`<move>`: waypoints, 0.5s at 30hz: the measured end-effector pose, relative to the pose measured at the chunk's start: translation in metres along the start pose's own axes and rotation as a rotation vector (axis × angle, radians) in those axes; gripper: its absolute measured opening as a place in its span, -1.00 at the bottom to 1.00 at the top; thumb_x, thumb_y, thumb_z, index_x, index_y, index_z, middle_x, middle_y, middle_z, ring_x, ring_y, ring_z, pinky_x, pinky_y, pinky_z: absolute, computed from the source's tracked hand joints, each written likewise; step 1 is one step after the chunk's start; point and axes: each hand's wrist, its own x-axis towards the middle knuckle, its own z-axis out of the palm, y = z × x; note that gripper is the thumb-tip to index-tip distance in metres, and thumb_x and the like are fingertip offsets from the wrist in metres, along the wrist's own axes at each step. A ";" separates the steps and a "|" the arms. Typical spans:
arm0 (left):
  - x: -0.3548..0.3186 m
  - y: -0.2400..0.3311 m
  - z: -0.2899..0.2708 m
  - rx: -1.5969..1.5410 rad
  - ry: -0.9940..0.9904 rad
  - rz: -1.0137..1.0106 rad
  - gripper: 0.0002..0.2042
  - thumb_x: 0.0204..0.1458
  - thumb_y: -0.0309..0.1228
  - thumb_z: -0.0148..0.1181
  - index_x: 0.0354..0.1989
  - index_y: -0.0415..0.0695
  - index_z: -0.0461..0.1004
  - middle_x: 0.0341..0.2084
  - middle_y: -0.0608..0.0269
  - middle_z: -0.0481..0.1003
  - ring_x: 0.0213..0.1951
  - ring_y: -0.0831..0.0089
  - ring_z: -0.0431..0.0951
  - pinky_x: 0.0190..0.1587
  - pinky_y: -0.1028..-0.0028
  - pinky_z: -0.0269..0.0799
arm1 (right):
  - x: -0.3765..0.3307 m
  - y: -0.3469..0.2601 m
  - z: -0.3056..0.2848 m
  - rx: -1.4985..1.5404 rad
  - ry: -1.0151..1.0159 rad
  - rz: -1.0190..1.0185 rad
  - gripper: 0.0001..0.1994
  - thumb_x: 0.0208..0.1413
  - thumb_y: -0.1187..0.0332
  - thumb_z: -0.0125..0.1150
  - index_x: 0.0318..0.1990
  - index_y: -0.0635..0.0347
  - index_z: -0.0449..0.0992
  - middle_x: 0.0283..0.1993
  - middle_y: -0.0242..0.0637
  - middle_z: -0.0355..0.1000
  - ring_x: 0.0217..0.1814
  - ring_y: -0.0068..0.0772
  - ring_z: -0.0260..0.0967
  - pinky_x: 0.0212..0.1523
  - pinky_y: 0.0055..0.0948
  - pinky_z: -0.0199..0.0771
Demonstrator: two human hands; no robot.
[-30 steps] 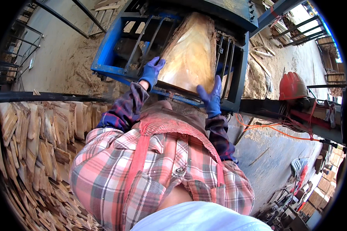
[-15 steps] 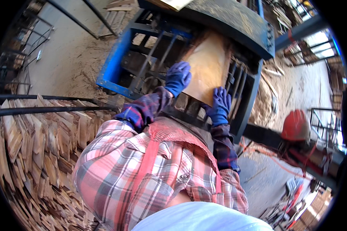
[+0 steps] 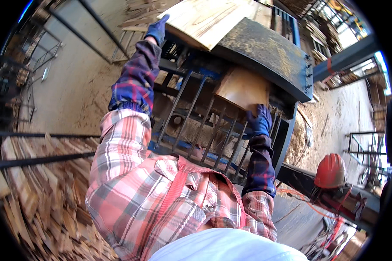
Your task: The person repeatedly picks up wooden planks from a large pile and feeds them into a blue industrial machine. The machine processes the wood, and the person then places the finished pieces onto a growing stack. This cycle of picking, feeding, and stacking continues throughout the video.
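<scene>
My left hand (image 3: 156, 32), in a blue-purple glove, reaches out to the far left and grips the left edge of a pale wooden board (image 3: 209, 19) lying on top of the blue machine; some of its fingers are hidden. A second board (image 3: 244, 89), yellowish brown, lies partly inside the machine's opening under the dark cover (image 3: 268, 54). Against the near end of that board rests my right hand (image 3: 260, 119), gloved alike, its fingers spread and pushing flat rather than wrapped round it.
Metal bars (image 3: 204, 126) form the machine's bed before me. Stacked rough wood pieces (image 3: 43, 182) stand at the left beside black rails. A red hard hat (image 3: 330, 171) sits on a beam at the right, with an orange cord nearby. Sawdust (image 3: 298, 135) lies on the floor.
My left hand has left the lower board and moved up and left to the upper board. The lower board has slid farther into the machine, my right hand following its near end.
</scene>
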 end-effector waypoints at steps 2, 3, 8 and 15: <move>0.039 -0.003 -0.018 0.391 0.017 0.056 -0.34 -0.03 0.14 0.33 -0.05 -0.30 0.59 -0.18 0.03 0.61 -0.23 0.26 0.55 -0.07 0.28 0.45 | -0.004 -0.028 -0.009 0.281 0.128 -0.047 -0.46 0.05 0.06 0.34 0.12 0.19 0.50 0.18 -0.03 0.45 0.24 0.02 0.39 0.25 -0.17 0.36; 0.040 0.004 -0.008 0.499 0.022 0.084 -0.36 -0.01 0.15 0.30 -0.07 -0.28 0.60 -0.19 -0.05 0.61 -0.20 0.17 0.57 -0.05 0.25 0.46 | -0.010 -0.033 -0.014 0.362 0.177 -0.078 -0.47 0.04 0.10 0.35 0.11 0.19 0.50 0.17 -0.04 0.46 0.23 -0.01 0.40 0.25 -0.18 0.37; 0.014 0.108 0.058 0.873 0.170 1.235 -0.82 0.16 -0.28 0.11 -0.15 0.11 0.62 -0.33 0.06 0.59 -0.28 0.07 0.61 -0.18 0.15 0.52 | -0.004 -0.068 -0.037 0.875 0.280 -0.028 -0.52 0.12 0.25 0.37 0.16 0.27 0.47 0.17 -0.07 0.47 0.23 -0.13 0.43 0.25 -0.29 0.38; -0.276 0.138 0.173 0.285 -0.373 1.337 -0.85 -0.04 -0.31 0.24 -0.40 -0.09 0.47 -0.46 0.04 0.50 -0.37 0.00 0.56 -0.37 0.12 0.47 | 0.034 -0.062 -0.117 2.211 -0.146 0.384 -0.33 0.21 -0.18 0.12 0.25 0.20 0.38 0.25 -0.09 0.39 0.23 -0.14 0.39 0.19 -0.18 0.40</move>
